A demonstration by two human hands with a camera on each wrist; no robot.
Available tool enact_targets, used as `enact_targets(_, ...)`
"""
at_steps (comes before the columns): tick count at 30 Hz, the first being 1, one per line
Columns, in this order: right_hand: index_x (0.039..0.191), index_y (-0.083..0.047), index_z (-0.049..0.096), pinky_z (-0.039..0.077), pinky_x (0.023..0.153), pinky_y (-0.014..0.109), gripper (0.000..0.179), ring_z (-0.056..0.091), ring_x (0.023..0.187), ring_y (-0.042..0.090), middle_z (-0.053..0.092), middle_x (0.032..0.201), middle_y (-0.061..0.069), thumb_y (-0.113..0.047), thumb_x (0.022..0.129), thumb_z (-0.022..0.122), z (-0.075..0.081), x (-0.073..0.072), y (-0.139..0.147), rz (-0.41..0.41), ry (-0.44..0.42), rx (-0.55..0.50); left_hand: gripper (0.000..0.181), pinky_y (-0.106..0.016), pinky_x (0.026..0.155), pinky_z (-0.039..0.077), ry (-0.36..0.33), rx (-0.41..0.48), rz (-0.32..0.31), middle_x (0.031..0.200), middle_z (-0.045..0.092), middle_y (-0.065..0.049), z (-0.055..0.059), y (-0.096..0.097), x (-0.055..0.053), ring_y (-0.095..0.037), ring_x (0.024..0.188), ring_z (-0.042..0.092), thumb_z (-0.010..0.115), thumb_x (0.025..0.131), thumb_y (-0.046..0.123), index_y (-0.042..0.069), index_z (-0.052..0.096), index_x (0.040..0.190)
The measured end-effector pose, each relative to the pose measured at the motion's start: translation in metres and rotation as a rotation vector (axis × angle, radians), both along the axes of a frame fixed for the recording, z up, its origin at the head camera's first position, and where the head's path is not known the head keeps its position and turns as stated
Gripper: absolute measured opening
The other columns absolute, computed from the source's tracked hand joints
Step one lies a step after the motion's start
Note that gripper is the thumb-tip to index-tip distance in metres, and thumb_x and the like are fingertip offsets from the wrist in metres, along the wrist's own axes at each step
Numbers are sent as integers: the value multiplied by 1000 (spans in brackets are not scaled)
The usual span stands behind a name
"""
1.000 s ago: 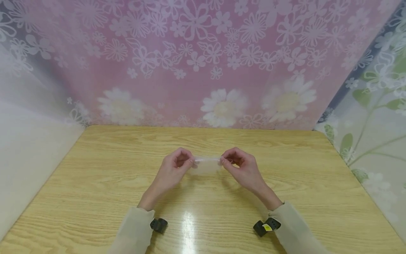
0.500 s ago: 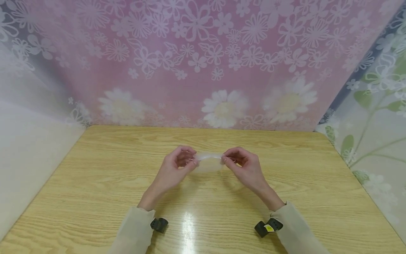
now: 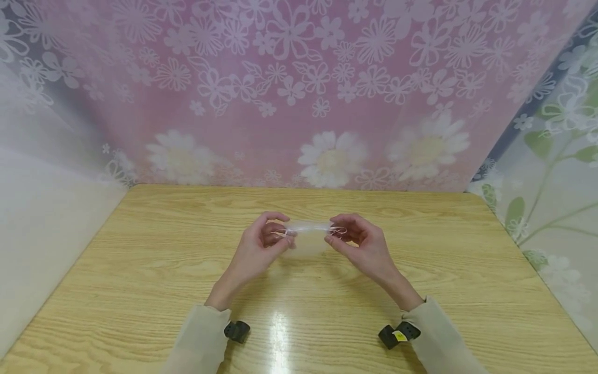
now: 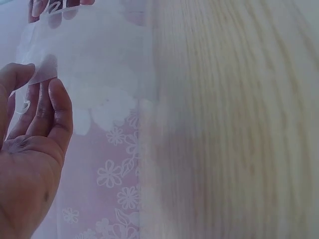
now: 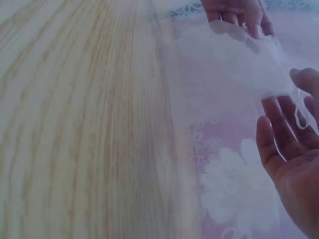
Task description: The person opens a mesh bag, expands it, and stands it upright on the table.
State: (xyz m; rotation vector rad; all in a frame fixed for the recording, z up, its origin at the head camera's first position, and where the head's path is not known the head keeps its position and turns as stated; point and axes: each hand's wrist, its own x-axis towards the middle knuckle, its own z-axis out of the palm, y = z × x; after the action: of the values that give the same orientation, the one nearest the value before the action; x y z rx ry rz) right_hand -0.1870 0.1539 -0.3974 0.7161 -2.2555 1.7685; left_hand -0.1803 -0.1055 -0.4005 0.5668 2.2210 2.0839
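A small translucent drawstring bag (image 3: 308,244) hangs between both hands above the table, its top edge stretched sideways. My left hand (image 3: 254,250) holds its left top corner, the thumb in front and several fingers behind, as the left wrist view shows through the bag (image 4: 102,55). At the opposite corner, my right hand (image 3: 366,250) pinches it between thumb and fingers. A white cord loop (image 3: 340,229) sticks out by the right fingers. Another cord loop (image 4: 24,106) dangles beside the left fingers. The bag's lower part looks flat and sheer.
The wood-grain table (image 3: 299,291) spreads under both hands. Behind it hangs a pink flowered curtain (image 3: 261,140), with pale fabric on the left and leaf-patterned fabric (image 3: 551,197) on the right. Black wrist cameras (image 3: 237,331) sit at the sleeve cuffs.
Both hands have shifted slightly up and apart at the fingertips, index fingers lifting from the thumbs. The cord ends now show more at both sides, and the bag's top edge has moved slightly upward.
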Motion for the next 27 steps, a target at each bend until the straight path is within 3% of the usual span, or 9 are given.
enact_targets(3, 124, -5, 66, 60, 78, 22, 39, 71, 93, 6, 73, 108, 19, 4, 88, 76, 1, 0, 0, -3, 20, 21, 37, -58, 88, 58, -1, 22, -17, 117, 67, -33, 0, 0, 0, -33, 93, 76, 65, 98, 2, 14, 55, 132)
enact_targets(8, 126, -5, 66, 61, 73, 25, 40, 73, 89, 8, 75, 103, 19, 4, 88, 76, 2, 0, -1, 7, 12, 33, 35, -56, 85, 59, 5, 0, -46, 117, 68, -28, 0, 1, 0, -46, 95, 72, 64, 99, 3, 7, 57, 133)
enact_targets(13, 125, -2, 66, 62, 71, 27, 37, 74, 82, 10, 73, 100, 19, 2, 89, 76, 3, 0, -1, 54, -50, 53, 29, -47, 80, 62, -5, -28, -61, 117, 70, -22, 0, 1, 0, -37, 92, 75, 64, 100, 4, 9, 60, 129)
enact_targets(20, 119, -2, 67, 64, 74, 29, 33, 75, 85, 11, 65, 97, 16, 3, 88, 77, 5, -2, -1, 121, -119, 80, 27, -32, 76, 62, -55, -39, -93, 116, 69, -17, -1, 1, -1, -25, 90, 76, 65, 101, 10, 13, 62, 127)
enact_targets(27, 110, -2, 67, 64, 77, 29, 22, 75, 91, 10, 69, 106, 18, 0, 90, 76, 0, -6, 3, 137, -183, 91, 25, -33, 77, 62, -97, -39, -144, 117, 69, -17, -2, 0, -2, -24, 93, 75, 64, 101, 8, 14, 62, 125)
